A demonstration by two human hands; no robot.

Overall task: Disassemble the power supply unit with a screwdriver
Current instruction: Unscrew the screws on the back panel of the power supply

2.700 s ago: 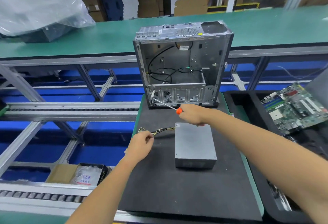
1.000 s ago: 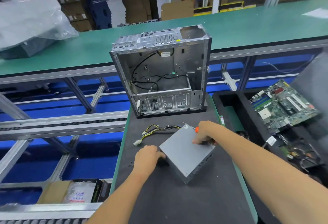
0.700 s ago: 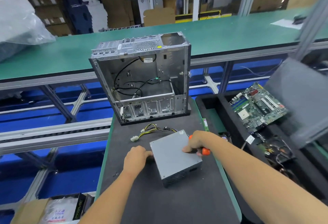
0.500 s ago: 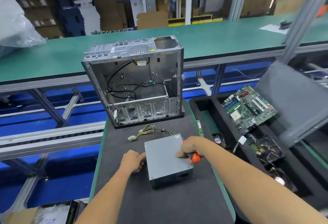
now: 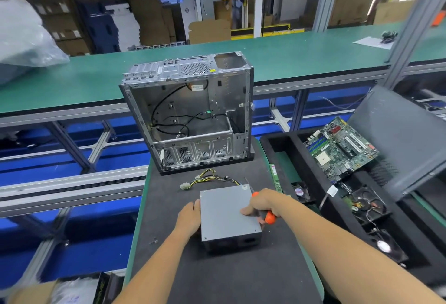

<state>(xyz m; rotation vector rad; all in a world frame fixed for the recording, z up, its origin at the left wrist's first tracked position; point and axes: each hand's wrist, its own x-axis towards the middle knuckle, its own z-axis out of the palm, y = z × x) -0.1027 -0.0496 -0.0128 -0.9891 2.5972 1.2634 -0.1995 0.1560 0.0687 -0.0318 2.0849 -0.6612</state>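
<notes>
A: While the power supply unit lies flat on the black mat of the table, which way is it set from the two hands?

B: It is held between them. The left hand is laid against its left wall with the fingers relaxed rather than curled round anything; the right hand rests on the right part of the lid, its fingers clenched round the orange-handled screwdriver.

A: And the long axis of the box?

B: It runs roughly away from the person, toward the open computer case (the cable bundle trails from the far end, to the left). The near end wall faces the camera.

A: Where is the tool pointed?

B: The shaft is seen running up past the far right corner of the lid, so the tip is not set on any screw yet. A small screw head seems visible on the lid near the near right edge, though this cannot be told for certain.

A: Which hand is better placed?

B: The right, it may be judged: the tool is already gripped there, and only a turn of the tip down to the lid is called for, with the left kept as a brace.
</notes>
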